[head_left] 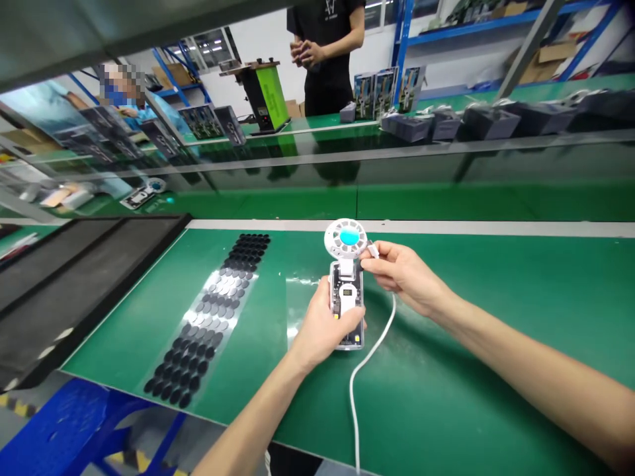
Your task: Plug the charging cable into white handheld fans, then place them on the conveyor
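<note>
Left hand (pixel 325 324) wraps the small fan (pixel 346 291) by its clear body just above the surface (pixel 446 370), right hand (pixel 404 271) pinching cable plug (pixel 373 250) at its side; looks light, rigid, fragile plastic—grip body, not head.

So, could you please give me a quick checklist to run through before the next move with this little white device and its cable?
1. Left hand grips the white device firmly: ok.
2. Right hand pinches the cable plug at the device's upper right side: ok.
3. Plug fully seated in a port: cannot tell.
4. White cable hangs free, untangled: ok.
5. Sheet of black round pads lies apart from both hands: ok.
6. Blue centre of the round head faces up, uncovered: ok.
</note>
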### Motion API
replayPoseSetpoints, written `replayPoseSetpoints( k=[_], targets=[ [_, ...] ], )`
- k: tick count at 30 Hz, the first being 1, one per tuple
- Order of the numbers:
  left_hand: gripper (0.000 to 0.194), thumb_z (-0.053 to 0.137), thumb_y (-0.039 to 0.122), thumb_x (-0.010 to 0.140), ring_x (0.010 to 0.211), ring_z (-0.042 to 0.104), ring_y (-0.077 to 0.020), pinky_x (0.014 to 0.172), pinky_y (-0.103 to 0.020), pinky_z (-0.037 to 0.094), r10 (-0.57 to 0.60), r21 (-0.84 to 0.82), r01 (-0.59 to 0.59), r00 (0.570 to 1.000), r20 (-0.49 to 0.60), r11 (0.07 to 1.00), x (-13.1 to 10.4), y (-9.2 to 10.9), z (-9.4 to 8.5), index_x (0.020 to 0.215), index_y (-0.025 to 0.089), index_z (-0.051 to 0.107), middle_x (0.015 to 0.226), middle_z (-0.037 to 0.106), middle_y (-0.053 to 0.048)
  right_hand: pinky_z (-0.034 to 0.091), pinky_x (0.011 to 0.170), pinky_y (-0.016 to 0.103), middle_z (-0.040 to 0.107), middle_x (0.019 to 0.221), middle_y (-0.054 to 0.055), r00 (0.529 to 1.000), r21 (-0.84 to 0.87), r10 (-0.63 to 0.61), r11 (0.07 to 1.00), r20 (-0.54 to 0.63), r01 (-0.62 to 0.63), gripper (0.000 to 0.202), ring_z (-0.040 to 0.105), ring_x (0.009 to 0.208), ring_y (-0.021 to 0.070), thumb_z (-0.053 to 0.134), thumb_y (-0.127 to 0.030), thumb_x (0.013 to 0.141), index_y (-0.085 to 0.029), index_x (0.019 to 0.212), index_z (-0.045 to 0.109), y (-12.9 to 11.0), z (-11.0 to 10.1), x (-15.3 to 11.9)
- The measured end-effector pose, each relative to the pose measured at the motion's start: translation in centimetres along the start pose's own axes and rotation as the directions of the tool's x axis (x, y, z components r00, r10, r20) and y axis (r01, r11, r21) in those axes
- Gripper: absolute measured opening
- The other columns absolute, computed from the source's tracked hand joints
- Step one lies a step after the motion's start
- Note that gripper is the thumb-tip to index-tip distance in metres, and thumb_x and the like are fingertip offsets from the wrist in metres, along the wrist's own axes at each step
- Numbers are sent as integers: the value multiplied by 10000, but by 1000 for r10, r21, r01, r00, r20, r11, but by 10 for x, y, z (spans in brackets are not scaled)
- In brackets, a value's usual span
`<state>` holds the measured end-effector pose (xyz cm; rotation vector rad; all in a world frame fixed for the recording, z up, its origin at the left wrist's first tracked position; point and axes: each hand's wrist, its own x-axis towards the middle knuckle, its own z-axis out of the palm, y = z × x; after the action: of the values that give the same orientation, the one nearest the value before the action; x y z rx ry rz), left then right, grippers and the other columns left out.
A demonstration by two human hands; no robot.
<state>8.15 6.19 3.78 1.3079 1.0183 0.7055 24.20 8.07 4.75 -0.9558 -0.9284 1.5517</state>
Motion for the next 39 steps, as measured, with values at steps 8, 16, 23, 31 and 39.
replayPoseSetpoints(
  k=[8,16,23,31,39],
  targets=[
    [372,633,268,697,568,589,-126,519,-259,500,59,-246,-33,994,97,969,24,11,10,981,198,403,785,586,-6,44,346,199,318,437,-121,989,126,145,982,-20,-142,230,110,366,13,736,-253,589,-156,622,531,5,-10,13],
    [436,665,335,686,567,575,-123,498,-248,513,-20,-317,30,999,35,948,32,0,2,1017,183,425,781,585,-19,51,335,198,509,599,-38,985,211,174,963,-3,-169,193,156,363,-5,710,-265,645,-117,731,620,8,-14,13],
    [372,620,309,728,592,567,-112,513,-234,507,-16,-291,6,999,-31,957,29,-5,3,1000,183,401,796,571,-12,68,340,205,559,762,7,995,120,84,990,-61,-76,259,187,374,-11,698,-347,713,-122,828,643,8,-12,6],
    [365,598,264,723,592,573,-114,542,-248,500,25,-133,-33,998,-60,991,30,-9,4,1025,198,404,787,558,6,48,338,215,391,520,-86,993,134,97,987,-69,-87,333,130,370,15,749,-420,651,-150,688,559,11,-6,13],
    [350,587,231,720,600,590,-122,598,-274,503,15,-27,-18,996,-84,999,33,-15,4,1011,205,396,781,564,16,60,349,214,326,441,-128,981,89,59,995,-183,-44,324,157,353,17,758,-354,582,-158,717,537,13,-1,14]
  ],
)
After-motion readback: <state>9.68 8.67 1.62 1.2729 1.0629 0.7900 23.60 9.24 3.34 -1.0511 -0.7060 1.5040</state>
